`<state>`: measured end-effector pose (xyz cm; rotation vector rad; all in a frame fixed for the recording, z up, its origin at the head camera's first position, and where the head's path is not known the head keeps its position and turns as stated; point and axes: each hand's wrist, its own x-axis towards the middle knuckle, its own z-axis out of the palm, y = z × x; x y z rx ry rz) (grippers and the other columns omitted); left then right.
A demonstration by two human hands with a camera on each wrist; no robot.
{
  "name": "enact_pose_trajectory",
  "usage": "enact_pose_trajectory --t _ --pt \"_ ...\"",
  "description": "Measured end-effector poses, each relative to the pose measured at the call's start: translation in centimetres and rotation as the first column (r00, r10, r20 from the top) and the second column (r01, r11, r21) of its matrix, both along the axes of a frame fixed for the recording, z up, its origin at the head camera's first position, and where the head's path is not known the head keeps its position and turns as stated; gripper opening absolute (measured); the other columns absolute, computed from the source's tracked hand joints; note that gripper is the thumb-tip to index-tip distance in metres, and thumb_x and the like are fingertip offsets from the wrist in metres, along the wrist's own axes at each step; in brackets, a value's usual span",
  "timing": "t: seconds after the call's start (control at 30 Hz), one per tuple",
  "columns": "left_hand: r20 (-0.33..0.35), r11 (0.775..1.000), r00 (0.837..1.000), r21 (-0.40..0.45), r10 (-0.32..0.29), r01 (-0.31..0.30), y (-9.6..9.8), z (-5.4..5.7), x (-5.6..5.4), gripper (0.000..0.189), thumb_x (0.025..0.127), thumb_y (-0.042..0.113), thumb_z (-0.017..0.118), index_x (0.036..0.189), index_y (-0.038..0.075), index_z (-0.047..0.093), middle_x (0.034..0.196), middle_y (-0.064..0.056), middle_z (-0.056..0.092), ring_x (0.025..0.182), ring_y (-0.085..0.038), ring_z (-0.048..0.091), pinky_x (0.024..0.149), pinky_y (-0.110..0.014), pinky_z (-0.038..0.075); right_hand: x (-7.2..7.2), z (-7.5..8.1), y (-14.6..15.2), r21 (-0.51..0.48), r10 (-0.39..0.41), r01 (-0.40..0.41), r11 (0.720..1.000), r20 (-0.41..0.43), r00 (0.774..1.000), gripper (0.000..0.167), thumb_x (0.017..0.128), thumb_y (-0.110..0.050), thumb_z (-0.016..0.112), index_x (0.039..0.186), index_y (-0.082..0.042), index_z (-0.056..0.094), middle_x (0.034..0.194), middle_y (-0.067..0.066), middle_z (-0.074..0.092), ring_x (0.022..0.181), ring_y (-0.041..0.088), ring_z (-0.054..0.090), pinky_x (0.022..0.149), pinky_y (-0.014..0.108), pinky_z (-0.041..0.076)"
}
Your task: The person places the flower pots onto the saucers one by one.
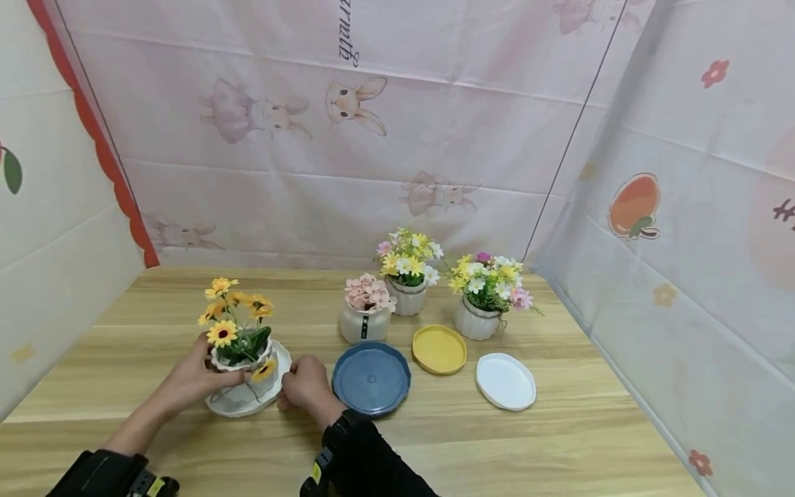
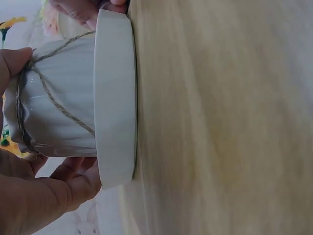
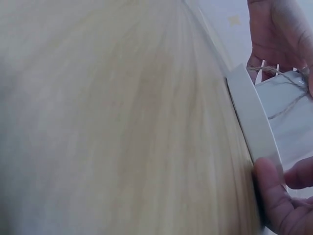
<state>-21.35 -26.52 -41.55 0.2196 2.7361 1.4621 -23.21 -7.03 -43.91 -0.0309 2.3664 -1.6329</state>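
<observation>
On the left of the table in the head view, my left hand (image 1: 194,376) grips a white flower pot (image 2: 68,78), thumb on one side and fingers round the other. Thin twine is tied about the pot in a bow, and yellow-orange daisies (image 1: 222,334) with green leaves rise from it. Beneath the pot is a white saucer (image 2: 115,103) with an angular rim. My right hand (image 1: 307,383) pinches the saucer's right edge between thumb and finger, as the right wrist view shows. Pot and saucer stand upright, with the saucer low at the tabletop.
Right of my hands lie a blue plate (image 1: 371,379), a yellow plate (image 1: 439,350) and a white plate (image 1: 506,382). Behind them stand a pink-flower pot (image 1: 365,324) and two mixed-flower pots, one at the back (image 1: 407,298), the other at right (image 1: 477,321). Printed cloth walls border the table.
</observation>
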Motion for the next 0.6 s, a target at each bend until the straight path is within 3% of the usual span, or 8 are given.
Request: enact_pose_trajectory --t 0.4,0.6 --pt "0.003 0.999 0.999 -0.026 0.034 -0.034 -1.2 0.2 -0.4 0.1 0.081 0.032 0.073 0.143 -0.007 0.005 0.133 -0.037 0.027 0.117 -0.052 0.035 0.089 -0.059 0.039 -0.8 -0.1 -1.8 -0.006 -0.049 0.049 0.999 -0.059 0.997 0.031 0.084 0.006 0.052 0.055 -0.002 0.053 0.046 0.009 0.055 0.045 0.023 0.062 0.041 0.026 0.049" --pt "0.001 0.998 0.998 -0.021 0.057 -0.057 -1.5 0.2 -0.3 0.1 0.081 0.033 0.072 0.142 -0.007 0.005 0.132 -0.038 0.027 0.116 -0.053 0.036 0.089 -0.059 0.039 -0.9 -0.2 -2.6 0.076 -0.065 0.074 0.994 -0.117 0.991 0.031 0.083 0.003 0.053 0.054 -0.004 0.054 0.041 0.002 0.053 0.038 0.013 0.057 0.038 0.021 0.042"
